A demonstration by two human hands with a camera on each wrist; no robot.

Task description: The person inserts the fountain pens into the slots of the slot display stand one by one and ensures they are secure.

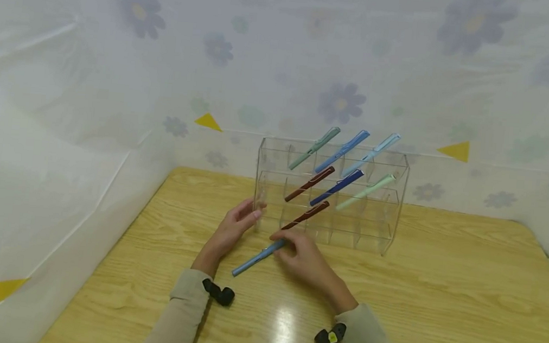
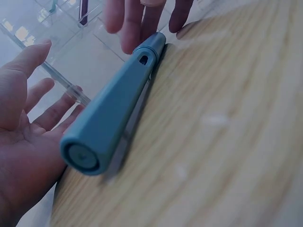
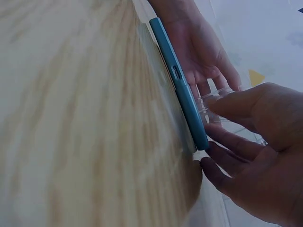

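Note:
A blue pen point(image 1: 258, 258) lies slantwise on the table in front of a clear acrylic pen rack point(image 1: 390, 247). My right hand point(image 1: 307, 259) is at the pen's far end. In the right wrist view its thumb stands apart from the fingers point(image 3: 236, 144), which are right at the tip of the blue pen point(image 3: 176, 78) without curling round it. At the rack's left side is my left hand point(image 1: 232, 228), thumb and fingers spread either side of the side panel. The left wrist view shows these fingers loose by the panel's edge.
Slanted pens stand in the rack: grey-green point(image 1: 316, 147), blue point(image 1: 343, 150) and light blue point(image 1: 372, 154) on top; dark red point(image 1: 310, 184), dark blue point(image 1: 337, 188) and pale green point(image 1: 366, 192) in the middle; another dark red pen point(image 1: 306, 215) below. A patterned curtain point(image 1: 281, 90) hangs behind the table point(image 1: 464, 297).

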